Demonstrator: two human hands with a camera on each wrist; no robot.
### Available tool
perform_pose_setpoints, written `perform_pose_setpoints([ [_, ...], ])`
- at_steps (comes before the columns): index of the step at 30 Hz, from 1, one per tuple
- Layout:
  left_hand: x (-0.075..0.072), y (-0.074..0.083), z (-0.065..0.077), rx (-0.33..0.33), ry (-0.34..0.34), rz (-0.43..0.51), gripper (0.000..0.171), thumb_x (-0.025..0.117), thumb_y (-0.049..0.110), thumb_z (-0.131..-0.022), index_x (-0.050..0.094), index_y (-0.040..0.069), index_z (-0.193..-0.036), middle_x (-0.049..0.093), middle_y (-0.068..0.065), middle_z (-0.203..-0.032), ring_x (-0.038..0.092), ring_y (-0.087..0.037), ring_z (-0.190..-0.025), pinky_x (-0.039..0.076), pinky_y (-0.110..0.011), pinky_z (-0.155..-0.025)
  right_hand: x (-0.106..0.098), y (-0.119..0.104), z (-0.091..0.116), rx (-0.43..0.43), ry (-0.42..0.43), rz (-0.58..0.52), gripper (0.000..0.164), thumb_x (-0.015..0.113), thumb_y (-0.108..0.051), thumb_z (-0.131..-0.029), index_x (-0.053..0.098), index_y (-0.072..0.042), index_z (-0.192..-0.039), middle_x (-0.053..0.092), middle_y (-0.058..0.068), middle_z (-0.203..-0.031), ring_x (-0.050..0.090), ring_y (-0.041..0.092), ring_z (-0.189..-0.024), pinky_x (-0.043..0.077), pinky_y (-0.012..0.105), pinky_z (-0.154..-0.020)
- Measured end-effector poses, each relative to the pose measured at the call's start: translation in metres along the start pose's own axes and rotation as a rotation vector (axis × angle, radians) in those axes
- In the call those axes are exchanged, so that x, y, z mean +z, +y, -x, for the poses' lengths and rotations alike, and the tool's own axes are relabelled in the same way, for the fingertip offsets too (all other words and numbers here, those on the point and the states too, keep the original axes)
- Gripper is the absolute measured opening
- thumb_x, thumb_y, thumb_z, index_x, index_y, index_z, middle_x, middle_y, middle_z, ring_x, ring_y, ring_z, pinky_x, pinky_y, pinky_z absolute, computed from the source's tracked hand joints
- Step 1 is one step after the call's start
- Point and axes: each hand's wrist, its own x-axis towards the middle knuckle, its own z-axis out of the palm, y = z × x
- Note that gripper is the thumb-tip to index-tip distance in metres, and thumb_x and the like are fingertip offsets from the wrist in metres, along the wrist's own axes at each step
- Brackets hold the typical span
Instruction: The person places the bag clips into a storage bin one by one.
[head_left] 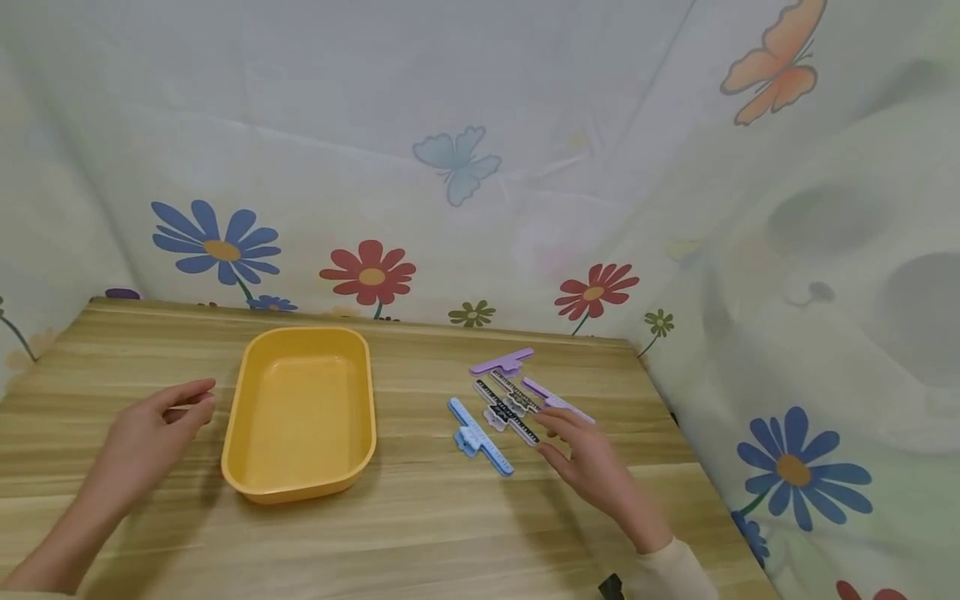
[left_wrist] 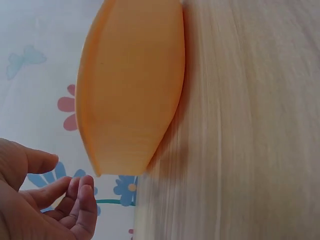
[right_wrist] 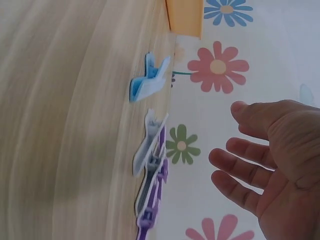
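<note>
My right hand (head_left: 588,462) hovers at the near right of a small group of sealing clips, fingers relaxed and nothing held. Right by its fingertips lies a black-and-white clip (head_left: 504,412), with a second black-and-white clip (head_left: 513,390) just behind it. One purple clip (head_left: 501,363) lies at the back of the group and another purple clip (head_left: 561,402) to the right, partly behind the fingers. A light blue clip (head_left: 483,442) lies apart on the left. My left hand (head_left: 153,433), loosely bent and holding nothing, is left of a yellow tray (head_left: 307,417); the left wrist view shows a gap between them.
The wood-patterned tabletop (head_left: 420,533) ends at a flower-printed cloth (head_left: 300,167) along the back and right. A small dark object (head_left: 611,587) shows at the lower edge near the right sleeve (head_left: 675,575). A purple thing (head_left: 122,293) peeks over the back left edge.
</note>
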Motion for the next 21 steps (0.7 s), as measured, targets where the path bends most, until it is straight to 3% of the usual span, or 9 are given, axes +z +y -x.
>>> perform_pose_setpoints([
  [2, 0.003, 0.001, -0.002, -0.005, 0.001, 0.006, 0.065, 0.042, 0.051, -0.094, 0.044, 0.002, -0.137, 0.056, -0.023, -0.117, 0.056, -0.037, -0.099, 0.046, -0.027, -0.056, 0.004, -0.001, -0.005, -0.007, -0.018, -0.021, 0.039, 0.070, -0.015, -0.084, 0.061, -0.014, -0.122, 0.057, 0.000, -0.122, 0.060, 0.015, -0.092, 0.051, 0.034, -0.067],
  [5, 0.006, 0.000, -0.005, 0.000, 0.012, 0.014, 0.065, 0.044, 0.049, -0.094, 0.045, 0.000, -0.136, 0.055, -0.023, -0.116, 0.059, -0.025, -0.092, 0.046, -0.025, -0.056, 0.011, 0.000, -0.010, -0.018, -0.037, -0.053, 0.039, 0.069, -0.012, -0.084, 0.061, -0.013, -0.122, 0.059, 0.004, -0.118, 0.061, 0.016, -0.085, 0.051, 0.033, -0.064],
  [9, 0.010, 0.000, -0.008, 0.005, 0.027, 0.030, 0.062, 0.045, 0.047, -0.095, 0.046, -0.001, -0.134, 0.055, -0.022, -0.116, 0.059, -0.026, -0.092, 0.045, -0.022, -0.057, 0.019, 0.000, -0.017, -0.038, -0.052, -0.062, 0.040, 0.069, -0.012, -0.084, 0.060, -0.012, -0.123, 0.059, 0.003, -0.117, 0.061, 0.017, -0.084, 0.051, 0.033, -0.066],
  [11, 0.012, 0.000, -0.009, -0.004, 0.026, 0.041, 0.062, 0.044, 0.046, -0.095, 0.046, -0.002, -0.134, 0.055, -0.024, -0.116, 0.056, -0.038, -0.098, 0.045, -0.022, -0.057, 0.023, -0.001, -0.020, -0.048, -0.059, -0.066, 0.040, 0.069, -0.011, -0.084, 0.060, -0.012, -0.123, 0.059, 0.002, -0.118, 0.061, 0.018, -0.084, 0.051, 0.034, -0.067],
  [21, 0.020, 0.000, -0.015, -0.031, 0.015, 0.049, 0.061, 0.045, 0.043, -0.096, 0.044, -0.003, -0.135, 0.054, -0.024, -0.117, 0.055, -0.038, -0.100, 0.047, -0.023, -0.064, 0.042, -0.008, -0.037, -0.071, -0.180, -0.119, 0.040, 0.068, -0.011, -0.085, 0.058, -0.012, -0.125, 0.056, 0.007, -0.122, 0.061, 0.021, -0.088, 0.051, 0.034, -0.070],
])
